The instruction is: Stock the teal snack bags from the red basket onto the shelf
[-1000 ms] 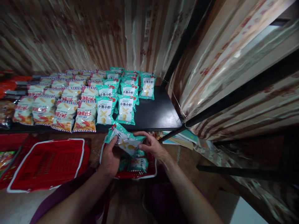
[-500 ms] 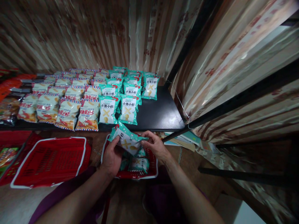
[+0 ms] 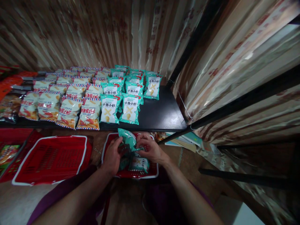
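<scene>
A teal snack bag [image 3: 127, 137] is gripped between my two hands, tilted, above a red shopping basket [image 3: 155, 170]. My left hand [image 3: 114, 156] is closed on the bag's left side, thumb on top. On its right side, my right hand [image 3: 151, 148] pinches the bag's edge with bent fingers. Below them, another teal snack bag [image 3: 139, 164] lies in the basket, and more teal packaging there is partly hidden by my hands. Matching teal bags [image 3: 129, 109] stand in rows on the black shelf [image 3: 161, 114] just beyond.
White snack bags with striped edges [image 3: 89, 114] fill the shelf's left part, beside dark and orange packets [image 3: 10, 106]. A second red basket [image 3: 51, 159] sits on the floor at left. Black metal bars [image 3: 225, 109] slant across the right, before a striped curtain [image 3: 236, 59].
The held bag has turned from showing its printed front to being tilted and bunched, slightly lower. My right hand has shifted a little left and down with it.
</scene>
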Tool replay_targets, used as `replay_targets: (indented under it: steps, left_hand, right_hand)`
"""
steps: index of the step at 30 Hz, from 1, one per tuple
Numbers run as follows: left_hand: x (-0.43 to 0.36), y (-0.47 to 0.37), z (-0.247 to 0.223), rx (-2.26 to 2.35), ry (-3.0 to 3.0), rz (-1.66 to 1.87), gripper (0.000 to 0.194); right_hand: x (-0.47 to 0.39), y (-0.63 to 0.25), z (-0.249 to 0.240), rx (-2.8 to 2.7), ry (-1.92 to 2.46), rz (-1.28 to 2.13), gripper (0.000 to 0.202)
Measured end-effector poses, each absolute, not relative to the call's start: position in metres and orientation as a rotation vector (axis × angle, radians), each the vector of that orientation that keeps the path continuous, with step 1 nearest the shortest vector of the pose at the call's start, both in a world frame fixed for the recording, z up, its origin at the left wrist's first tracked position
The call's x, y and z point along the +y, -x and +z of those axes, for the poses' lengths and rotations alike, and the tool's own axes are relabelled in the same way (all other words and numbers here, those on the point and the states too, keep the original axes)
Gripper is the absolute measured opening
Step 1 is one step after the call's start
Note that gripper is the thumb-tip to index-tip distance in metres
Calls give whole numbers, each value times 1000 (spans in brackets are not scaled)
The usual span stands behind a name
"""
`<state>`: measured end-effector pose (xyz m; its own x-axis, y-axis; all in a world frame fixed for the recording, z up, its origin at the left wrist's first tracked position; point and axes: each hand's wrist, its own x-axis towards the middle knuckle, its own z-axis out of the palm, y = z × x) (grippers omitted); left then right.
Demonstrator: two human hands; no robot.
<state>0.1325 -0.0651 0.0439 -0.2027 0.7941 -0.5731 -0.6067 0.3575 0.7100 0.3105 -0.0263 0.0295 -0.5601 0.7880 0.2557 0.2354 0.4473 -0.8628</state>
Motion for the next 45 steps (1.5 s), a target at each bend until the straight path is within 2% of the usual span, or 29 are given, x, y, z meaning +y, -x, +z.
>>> replay_targets:
  steps: [3,6,9,13,16,19,21,23,26,29,36,45]
  left_hand:
    - [-66,-132,44,1289,-272,1253,38]
    - [-66,-133,44,1348,-281,1279,41]
    - [-62,-132,41,1377,-223,1299,39]
    - [-57,-132,38,1394,-48,1318,28]
    - [-56,-132,41,1371,69,1311,20]
    - [-58,-133,45,1351,105,1276,19]
    - [-60,-133,46,1340,129,1226,20]
    - [-62,-133,47,1316,154,1184,21]
    - [-64,-134,50,1273,146,1191,20]
    - [-64,-133,55,1254,145,1190,21]
    - [-63,-128,58,1261,201,1148,19]
    - [-68,-127,44,1266,73,1116,25]
  right_hand:
    - [-32,-304,25,-2163,809,956,12]
    - [-38,-295,22,-2264,759,816,13]
    - [-45,-289,23,-2334,705,771,11]
    - [-51,-285,28,-2213,665,937,22]
    - [-50,-287,28,-1999,953,979,18]
    - [-45,-291,24,-1844,1365,965,22]
    - [-43,-294,21,-1841,1506,1090,30]
    - [-42,-295,20,-1797,1504,1356,38]
    - [-45,-295,22,-1478,1325,1893,45]
    - [-49,-293,25,-1250,1113,2190,51]
    - [-50,-290,24,-1156,1014,2294,53]
    - [-47,-292,14,-1432,1125,2116,53]
